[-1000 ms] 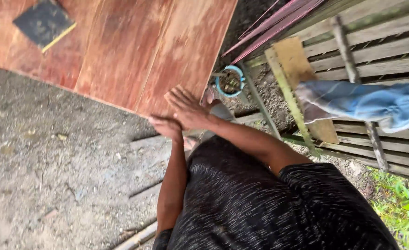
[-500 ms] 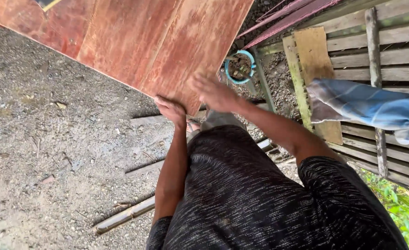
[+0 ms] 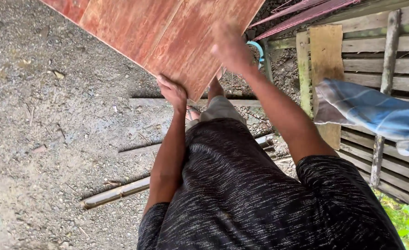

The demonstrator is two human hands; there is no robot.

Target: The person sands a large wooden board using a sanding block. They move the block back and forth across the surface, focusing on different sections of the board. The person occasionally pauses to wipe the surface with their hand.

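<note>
A large reddish-brown plywood board (image 3: 158,28) fills the top middle of the head view, its near corner pointing at me. My left hand (image 3: 172,90) grips the board's near edge beside that corner. My right hand (image 3: 230,46) lies flat on the board's top face near its right edge, blurred by motion. My dark speckled shirt and one bent leg show below the arms.
Gravel ground (image 3: 52,129) spreads to the left, with a bamboo pole (image 3: 116,193) and thin wooden slats lying on it. A slatted wooden platform (image 3: 371,69) stands at right, with a blue cloth (image 3: 375,115) draped over it. A teal-rimmed container (image 3: 258,48) peeks from behind the board.
The board has come nearer and higher in view. My left hand now grips its edge, and my right hand has slid further up its face. The dark object on the board left view.
</note>
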